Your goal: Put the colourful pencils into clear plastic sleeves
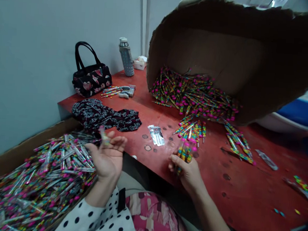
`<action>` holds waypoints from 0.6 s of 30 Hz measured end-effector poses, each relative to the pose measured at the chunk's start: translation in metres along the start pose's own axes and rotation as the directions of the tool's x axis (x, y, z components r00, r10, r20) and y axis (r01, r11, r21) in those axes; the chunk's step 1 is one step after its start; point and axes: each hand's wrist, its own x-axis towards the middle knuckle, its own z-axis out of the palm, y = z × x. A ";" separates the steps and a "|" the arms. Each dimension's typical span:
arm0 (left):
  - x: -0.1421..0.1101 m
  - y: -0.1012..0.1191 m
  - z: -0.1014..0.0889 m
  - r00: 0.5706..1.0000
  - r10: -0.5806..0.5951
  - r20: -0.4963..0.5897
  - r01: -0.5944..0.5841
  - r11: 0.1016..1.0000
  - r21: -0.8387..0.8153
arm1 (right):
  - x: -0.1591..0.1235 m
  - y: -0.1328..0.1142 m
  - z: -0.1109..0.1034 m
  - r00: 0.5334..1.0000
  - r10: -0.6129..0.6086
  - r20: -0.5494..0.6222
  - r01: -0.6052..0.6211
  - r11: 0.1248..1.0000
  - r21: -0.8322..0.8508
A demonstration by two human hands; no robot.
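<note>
Over the red table [224,201], both hands work just above the carton's edge. The left grip [106,158] lies palm up and half open, its fingers loosely curled, with a small clear sleeve [103,136] at the fingertips; we cannot tell whether it is pinched or only resting there. The right grip [188,172] is closed around a bundle of slim multicoloured sticks [185,154], pink-tipped and apparently inside clear plastic. Just beyond it lie loose sticks [192,130], spread out from a heap [195,93] under a tilted cardboard box [208,52]. To the left, a carton [22,145] brims with sleeved sticks [41,181]. We judge each stick light and fairly stiff and the plastic slippery, so we would pinch one around its middle, not by its narrow tip. A foil strip [156,135] lies near the right grip, while a patterned cloth [106,115], a handbag [92,74] and a flask [126,57] sit farther along the table.
</note>
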 end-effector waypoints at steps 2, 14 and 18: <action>0.010 0.001 -0.006 0.995 0.100 0.019 -0.102 0.983 0.150 | 0.002 0.000 -0.005 1.000 -0.011 -0.012 0.012 0.999 0.036; 0.024 -0.082 0.049 0.626 -0.010 0.780 -0.776 -0.109 0.621 | 0.009 -0.009 -0.014 0.998 0.011 -0.058 -0.019 0.990 -0.139; 0.017 -0.076 0.042 0.501 0.071 0.863 -0.859 -0.084 0.505 | 0.033 -0.018 -0.013 0.998 -0.017 -0.053 0.006 0.979 -0.206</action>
